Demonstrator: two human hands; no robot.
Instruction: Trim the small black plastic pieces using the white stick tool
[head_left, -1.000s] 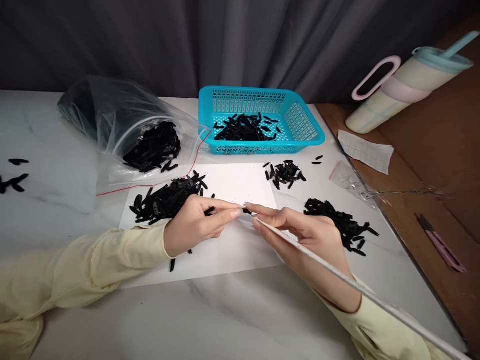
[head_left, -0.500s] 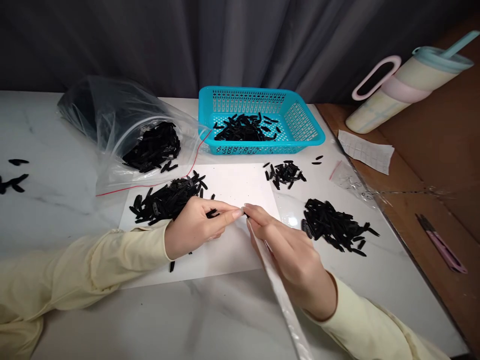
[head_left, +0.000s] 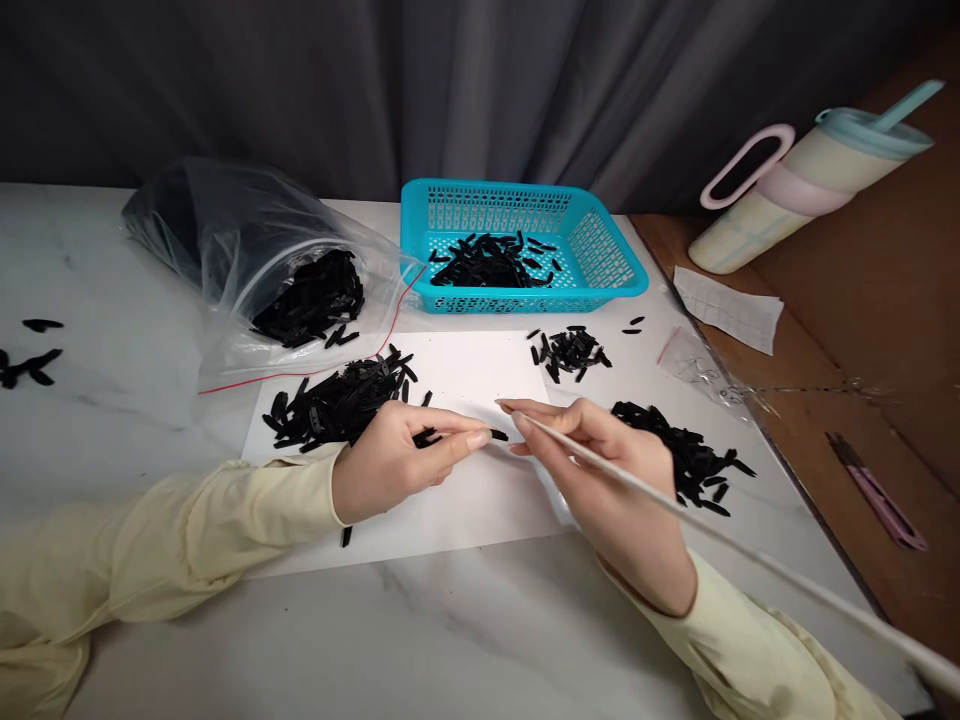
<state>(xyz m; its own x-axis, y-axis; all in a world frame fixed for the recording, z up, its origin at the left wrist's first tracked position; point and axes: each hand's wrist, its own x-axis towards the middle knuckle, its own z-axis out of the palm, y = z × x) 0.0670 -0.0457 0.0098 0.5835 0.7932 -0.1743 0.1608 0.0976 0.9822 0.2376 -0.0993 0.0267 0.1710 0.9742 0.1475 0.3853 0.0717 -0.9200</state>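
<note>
Between the thumb and forefinger of my left hand [head_left: 409,450] is a small, narrow black piece [head_left: 499,435], its tip sticking out to the right. My right hand [head_left: 622,480] pinches a long, thin white stick [head_left: 750,549] near its end; the stick runs back over the hand toward the lower right. A small gap separates the stick's end from the black piece. Both hands are above a white sheet of paper [head_left: 450,510]. A heap of similar black pieces [head_left: 337,400] lies on the sheet, just beyond my left hand.
Behind stand a blue basket [head_left: 525,303] holding black pieces and an open clear zip bag [head_left: 217,290] with more. A small pile [head_left: 570,352] and a larger pile [head_left: 694,460] lie rightward. At the right are a tumbler [head_left: 795,190], a paper slip [head_left: 727,308] and a pink-handled cutter [head_left: 877,495].
My right hand has moved apart from my left fingertips, and the white stick has swung from pointing down toward me to the lower right. More of the black piece shows in my left hand.
</note>
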